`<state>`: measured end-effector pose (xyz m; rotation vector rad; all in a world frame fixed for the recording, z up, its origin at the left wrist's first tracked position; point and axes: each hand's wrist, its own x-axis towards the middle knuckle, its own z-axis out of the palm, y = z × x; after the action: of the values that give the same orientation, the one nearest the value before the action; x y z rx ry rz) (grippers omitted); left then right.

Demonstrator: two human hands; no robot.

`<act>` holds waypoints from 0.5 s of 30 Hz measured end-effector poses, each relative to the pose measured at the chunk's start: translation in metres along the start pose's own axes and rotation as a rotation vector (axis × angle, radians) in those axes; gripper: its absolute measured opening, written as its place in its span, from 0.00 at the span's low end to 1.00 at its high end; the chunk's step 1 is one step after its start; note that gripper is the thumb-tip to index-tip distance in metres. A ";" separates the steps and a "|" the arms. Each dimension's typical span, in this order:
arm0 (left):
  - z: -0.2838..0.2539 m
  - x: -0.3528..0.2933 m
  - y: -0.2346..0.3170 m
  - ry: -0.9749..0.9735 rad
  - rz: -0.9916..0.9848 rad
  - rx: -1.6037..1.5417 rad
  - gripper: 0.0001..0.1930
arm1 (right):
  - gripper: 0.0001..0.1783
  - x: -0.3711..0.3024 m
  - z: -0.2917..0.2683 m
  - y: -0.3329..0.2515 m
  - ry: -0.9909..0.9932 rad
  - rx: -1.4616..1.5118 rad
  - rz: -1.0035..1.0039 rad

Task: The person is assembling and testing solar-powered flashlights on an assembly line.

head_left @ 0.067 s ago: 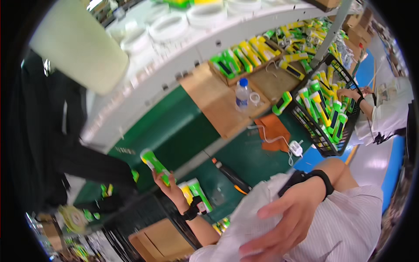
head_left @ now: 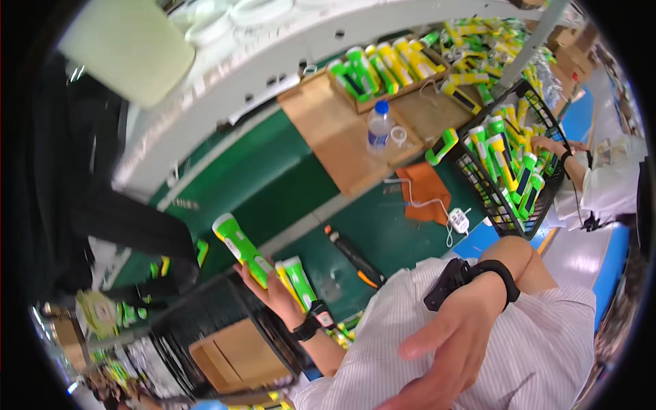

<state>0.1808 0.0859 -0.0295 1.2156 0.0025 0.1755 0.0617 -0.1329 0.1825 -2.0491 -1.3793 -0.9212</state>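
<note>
My left hand (head_left: 273, 292) is closed round a green and white flashlight (head_left: 242, 249), held tilted above the green table with its white-rimmed head pointing away from me. Just right of that hand lie a green and white flashlight (head_left: 298, 281) and a yellow one partly behind my fingers. My right hand (head_left: 447, 352), wearing a black wrist strap, is in front of my striped shirt. It holds nothing that I can see; its thumb and fingers are stretched apart, somewhat blurred, and the fingertips run toward the lower edge. A black and orange screwdriver-like tool (head_left: 354, 258) lies on the table between the hands.
A black crate (head_left: 488, 198) full of flashlights stands at the right, with a co-worker's hand (head_left: 547, 145) at it. On the table are a water bottle (head_left: 378, 128), an orange cloth (head_left: 424, 195) and a white cable plug (head_left: 458, 220). A cardboard box (head_left: 239, 359) sits lower left.
The flashlight in my left hand appears larger and slightly nearer. My right hand has moved a little lower in view, and the whole view has shifted slightly.
</note>
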 end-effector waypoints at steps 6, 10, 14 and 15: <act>-0.015 -0.096 0.010 0.094 -0.097 -0.601 0.26 | 0.28 -0.056 0.011 -0.024 0.152 -0.150 -0.336; -0.006 -0.151 0.028 0.231 0.011 -0.550 0.23 | 0.30 -0.090 -0.015 -0.027 0.226 0.162 -0.229; 0.017 -0.199 0.037 0.151 0.069 -0.837 0.39 | 0.28 -0.098 -0.045 -0.065 0.059 0.299 -0.128; 0.028 -0.208 0.040 0.164 0.111 -0.768 0.38 | 0.28 -0.095 -0.050 -0.056 0.047 0.334 -0.137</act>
<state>-0.0274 0.0455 -0.0013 0.4335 0.0094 0.3367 -0.0280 -0.2047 0.1446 -1.6920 -1.5465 -0.7307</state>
